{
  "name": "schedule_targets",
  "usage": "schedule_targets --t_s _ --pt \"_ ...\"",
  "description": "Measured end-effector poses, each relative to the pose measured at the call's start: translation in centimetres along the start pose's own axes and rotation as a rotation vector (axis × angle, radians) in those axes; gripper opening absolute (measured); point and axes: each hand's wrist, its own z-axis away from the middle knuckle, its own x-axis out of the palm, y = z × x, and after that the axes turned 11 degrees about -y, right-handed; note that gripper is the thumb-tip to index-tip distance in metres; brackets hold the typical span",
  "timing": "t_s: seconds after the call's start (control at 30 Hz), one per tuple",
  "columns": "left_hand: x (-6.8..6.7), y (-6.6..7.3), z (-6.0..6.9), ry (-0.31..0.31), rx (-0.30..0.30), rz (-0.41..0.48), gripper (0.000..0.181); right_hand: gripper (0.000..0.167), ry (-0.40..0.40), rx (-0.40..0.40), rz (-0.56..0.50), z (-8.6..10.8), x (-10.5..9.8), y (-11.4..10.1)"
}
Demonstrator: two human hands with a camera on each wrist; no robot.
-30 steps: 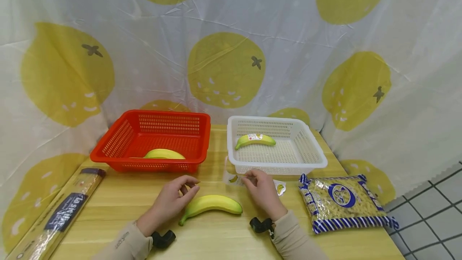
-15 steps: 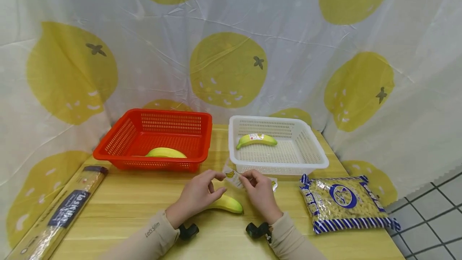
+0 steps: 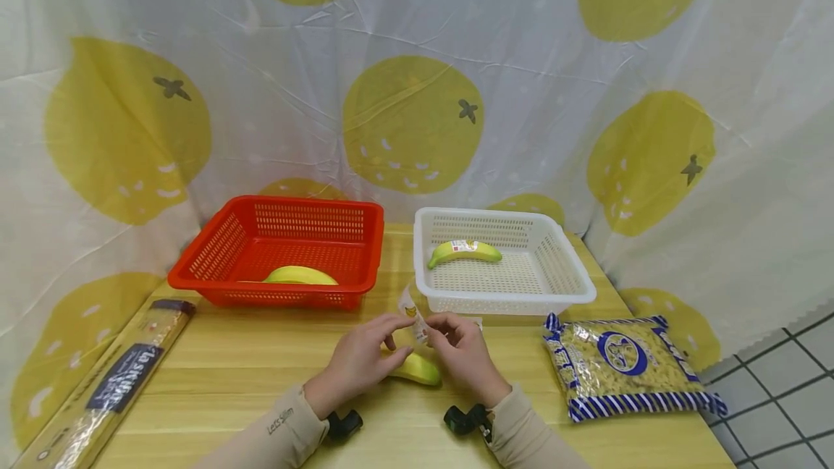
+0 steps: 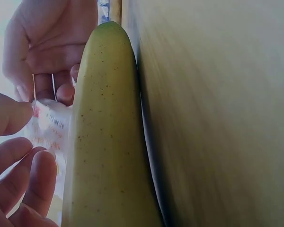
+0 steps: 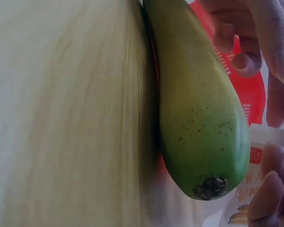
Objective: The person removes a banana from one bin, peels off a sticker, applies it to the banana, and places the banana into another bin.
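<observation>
My right hand (image 3: 472,360) pinches a strip of banana stickers (image 3: 409,306), tilted up off the table. From the other side my left hand (image 3: 361,357) reaches to the same strip. Its fingertips come up to the edge, with thumb and index finger apart. Below both hands lies a yellow banana (image 3: 420,370) with a green tip, its left part hidden by my left hand. Close up, the banana (image 4: 104,123) fills the middle of the left wrist view. The right wrist view shows red print on the sticker strip (image 5: 255,156).
A red basket (image 3: 313,205) holding a banana (image 3: 300,276) stands at the back left. Right of it, a white basket (image 3: 502,302) holds a banana (image 3: 478,252) bearing a sticker. A long pasta pack (image 3: 124,382) lies left, a bag of pasta (image 3: 622,368) right.
My left hand has moved right, over the banana and up to the sticker strip. The right hand has lifted the strip off the table and shifted slightly left, turning it.
</observation>
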Motion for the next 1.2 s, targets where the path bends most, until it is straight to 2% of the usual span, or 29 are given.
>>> schedule_targets --t_s 0.17,0.33,0.5,0.77,1.2 --pt "0.25 -0.13 0.03 0.028 0.004 0.002 0.042 0.016 -0.026 -0.067 0.012 0.03 0.07 -0.19" --pt "0.41 -0.18 0.09 0.041 -0.028 0.010 0.039 0.014 -0.044 -0.092 0.002 -0.03 0.13 -0.09" --pt "0.47 -0.24 0.08 0.042 -0.064 0.026 0.033 0.014 -0.065 -0.098 -0.011 0.02 0.05 0.22" --pt "0.59 -0.14 -0.01 0.054 -0.102 0.017 0.030 0.010 -0.057 -0.092 -0.042 -0.11 0.16 0.12" --pt "0.80 -0.17 -0.13 0.078 -0.132 0.052 0.027 0.013 -0.056 -0.079 -0.045 -0.04 0.47 -0.05"
